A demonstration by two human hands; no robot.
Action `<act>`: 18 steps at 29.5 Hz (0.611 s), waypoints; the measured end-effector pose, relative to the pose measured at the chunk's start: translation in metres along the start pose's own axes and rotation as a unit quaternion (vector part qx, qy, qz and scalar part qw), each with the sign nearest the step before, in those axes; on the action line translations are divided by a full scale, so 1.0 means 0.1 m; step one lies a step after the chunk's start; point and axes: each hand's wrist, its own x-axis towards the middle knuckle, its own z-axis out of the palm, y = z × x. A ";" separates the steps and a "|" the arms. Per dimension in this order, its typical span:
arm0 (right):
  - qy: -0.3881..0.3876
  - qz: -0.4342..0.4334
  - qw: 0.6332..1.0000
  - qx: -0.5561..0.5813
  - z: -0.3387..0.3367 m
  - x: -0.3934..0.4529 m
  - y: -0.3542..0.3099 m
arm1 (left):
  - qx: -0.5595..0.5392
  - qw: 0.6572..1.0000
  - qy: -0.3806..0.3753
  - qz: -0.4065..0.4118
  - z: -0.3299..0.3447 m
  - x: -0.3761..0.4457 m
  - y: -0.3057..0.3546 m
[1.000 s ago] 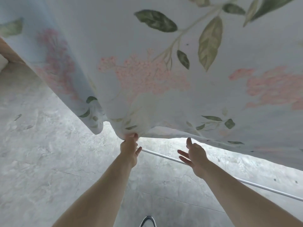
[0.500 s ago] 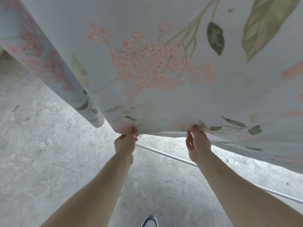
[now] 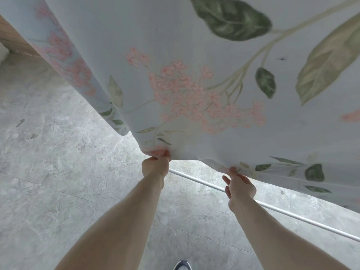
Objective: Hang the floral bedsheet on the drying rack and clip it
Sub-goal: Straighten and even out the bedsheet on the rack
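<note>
The floral bedsheet (image 3: 194, 65), pale blue with pink blossoms and green leaves, hangs down and fills the upper part of the view. My left hand (image 3: 155, 164) grips its lower hem in a fist. To the right, my right hand (image 3: 238, 184) pinches the same hem with thumb and forefinger while its other fingers spread loosely. A white bar of the drying rack (image 3: 272, 206) runs low behind my hands, slanting down to the right. The rack's upper part is hidden by the sheet. No clips are in view.
Grey marbled floor tiles (image 3: 48, 172) lie below. A strip of wooden furniture (image 3: 13, 41) shows at the upper left edge. The toe of my shoe (image 3: 182, 265) peeks in at the bottom.
My right hand, open below the hem a second ago, has come up and taken hold of it. The sheet has spread wider and moved closer to the camera. My left hand kept its grip.
</note>
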 end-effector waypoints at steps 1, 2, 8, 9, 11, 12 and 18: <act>0.001 0.001 1.000 0.003 -0.02 0.04 0.02 | 0.005 1.000 0.002 0.000 0.01 0.06 -0.04; -0.001 -0.003 1.000 0.006 -0.03 0.09 0.05 | 0.007 1.000 0.000 0.001 0.02 0.11 -0.07; -0.001 -0.001 1.000 -0.006 -0.02 0.22 0.16 | 0.024 1.000 -0.006 0.004 0.11 0.30 -0.16; -0.003 0.000 1.000 -0.010 -0.03 0.25 0.18 | 0.031 1.000 -0.002 0.000 0.12 0.32 -0.16; -0.006 0.009 1.000 -0.018 -0.06 0.28 0.22 | 0.047 0.999 0.003 -0.011 0.12 0.35 -0.18; -0.007 0.017 1.000 -0.023 -0.08 0.29 0.24 | 0.059 0.998 0.005 -0.016 0.11 0.36 -0.20; -0.015 0.048 0.998 -0.025 -0.13 0.25 0.19 | 0.071 0.997 0.007 -0.011 0.09 0.36 -0.19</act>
